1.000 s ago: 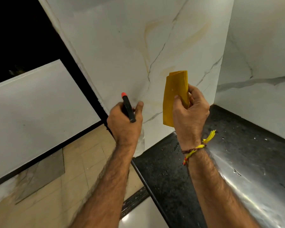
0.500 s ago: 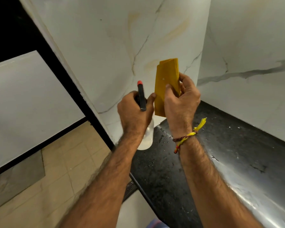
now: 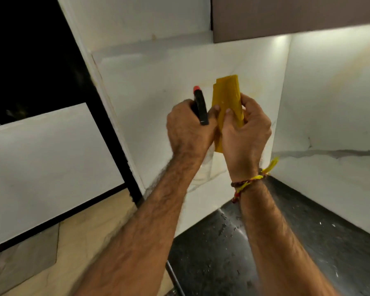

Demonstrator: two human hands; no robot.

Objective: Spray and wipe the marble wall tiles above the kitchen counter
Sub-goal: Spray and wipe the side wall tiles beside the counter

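Wiping hasn't begun, I judge: my left hand grips the spray bottle, my right hand pinches the folded yellow cloth, both held just off the marble wall above the wet counter.

No writing to read anywhere here: no label, brand, number or sign shows on any surface in view.
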